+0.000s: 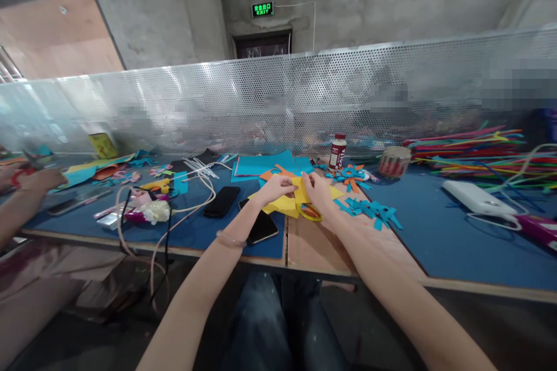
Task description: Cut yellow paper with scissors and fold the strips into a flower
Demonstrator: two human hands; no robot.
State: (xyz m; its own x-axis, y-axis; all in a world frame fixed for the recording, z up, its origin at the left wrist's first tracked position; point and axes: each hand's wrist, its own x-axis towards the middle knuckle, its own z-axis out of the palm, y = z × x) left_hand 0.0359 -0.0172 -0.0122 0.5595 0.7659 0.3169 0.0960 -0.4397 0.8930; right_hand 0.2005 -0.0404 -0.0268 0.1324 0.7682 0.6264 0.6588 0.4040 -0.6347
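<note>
Between my hands is a piece of yellow paper (300, 191), raised a little above the table. My left hand (276, 188) pinches its left side, and my right hand (317, 190) grips its right side with bent fingers. More yellow paper (281, 205) lies just below. Yellow-handled scissors (310, 212) rest under my right hand, partly hidden by paper. Orange paper (278, 172) and blue sheets (265, 163) lie behind my hands. To the right are blue cut-paper shapes (372, 210).
Two phones, one a black phone (221, 201), lie left of my hands. A red bottle (337, 152), a jar (394, 162), colourful pipe cleaners (470, 153) and a white power bank (478, 198) stand or lie rightward. A co-worker's hand (41, 179) holds red-handled scissors far left. Cables hang over the edge.
</note>
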